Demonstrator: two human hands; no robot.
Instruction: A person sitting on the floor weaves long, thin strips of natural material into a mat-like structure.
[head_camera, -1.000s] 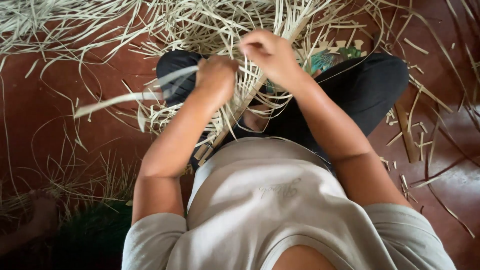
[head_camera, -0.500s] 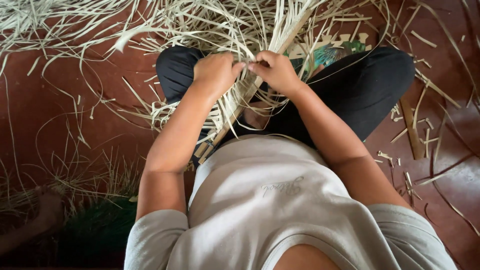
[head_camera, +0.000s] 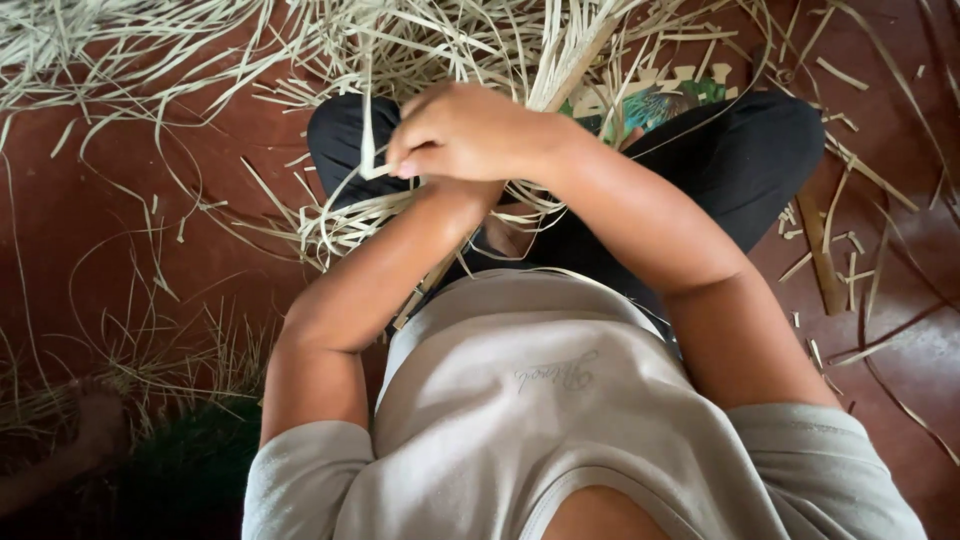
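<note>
Weaving step: right hand (head_camera: 455, 132) pinches a strip (head_camera: 366, 150) over the mat (head_camera: 350, 215); left hand hidden beneath, grip unclear. Next, careful threading.

Smooth reddish-brown floor (head_camera: 80, 210), faintly glossy at the right edge under soft, even light. Loose pale strips (head_camera: 130, 40) scattered thickly along the top, thinning toward the right. Flat wooden slat (head_camera: 822, 262) lying at right among short offcuts. Thin dry stalks (head_camera: 170, 350) at lower left, beside a dark green patch (head_camera: 195, 460).
</note>
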